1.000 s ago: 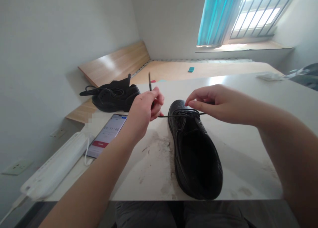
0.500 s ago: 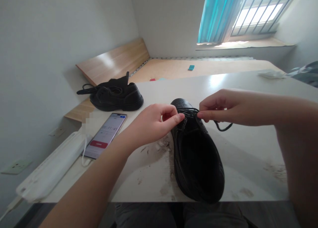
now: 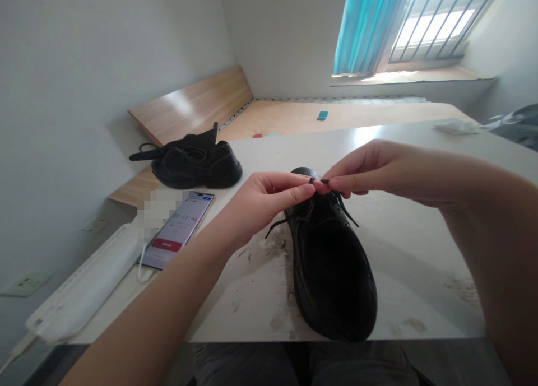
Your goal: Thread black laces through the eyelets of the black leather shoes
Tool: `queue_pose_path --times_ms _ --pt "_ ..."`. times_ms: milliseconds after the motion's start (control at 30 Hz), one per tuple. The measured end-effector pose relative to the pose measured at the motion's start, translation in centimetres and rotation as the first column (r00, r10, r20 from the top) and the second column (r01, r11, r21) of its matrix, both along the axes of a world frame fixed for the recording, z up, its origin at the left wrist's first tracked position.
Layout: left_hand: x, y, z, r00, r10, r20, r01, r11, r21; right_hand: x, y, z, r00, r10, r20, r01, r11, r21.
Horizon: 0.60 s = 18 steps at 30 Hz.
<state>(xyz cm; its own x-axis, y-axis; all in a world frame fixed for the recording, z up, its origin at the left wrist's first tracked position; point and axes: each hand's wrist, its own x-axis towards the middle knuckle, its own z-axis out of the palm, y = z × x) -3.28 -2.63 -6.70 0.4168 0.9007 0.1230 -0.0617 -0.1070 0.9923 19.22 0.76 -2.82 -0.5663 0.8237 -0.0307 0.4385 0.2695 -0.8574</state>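
A black leather shoe stands on the white table, its opening toward me and its toe pointing away. Over its lacing area my left hand pinches a dark shoelace between thumb and fingers. Fingertips of my right hand close on the lace just beside it, the two hands nearly touching. Loose lace ends hang down on both sides of the shoe. The fingers hide most of the eyelets and part of the toe.
A second black shoe lies at the back left, its laces loose. Nearer me are a phone showing a timer and a white power strip with a cable. Dirt marks the white table. Behind it is a wooden surface.
My right hand has moved left and slightly up, toward my left hand. Both hands now hold lace above the shoe, and a lace end has appeared at the left side.
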Motion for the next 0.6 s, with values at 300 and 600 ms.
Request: queue_pose_path --times_ms 300,600 --pt "0.5 0.1 -0.1 0.987 0.159 0.013 -0.159 0.987 0.005 -0.1 0.1 0.5 0.999 0.051 0.009 -0.051 0.997 -0.064" --pt "0.8 0.1 -0.5 0.979 0.169 0.115 -0.171 0.985 0.008 -1.1 0.0 -0.1 0.988 -0.074 -0.139 0.055 0.989 -0.137"
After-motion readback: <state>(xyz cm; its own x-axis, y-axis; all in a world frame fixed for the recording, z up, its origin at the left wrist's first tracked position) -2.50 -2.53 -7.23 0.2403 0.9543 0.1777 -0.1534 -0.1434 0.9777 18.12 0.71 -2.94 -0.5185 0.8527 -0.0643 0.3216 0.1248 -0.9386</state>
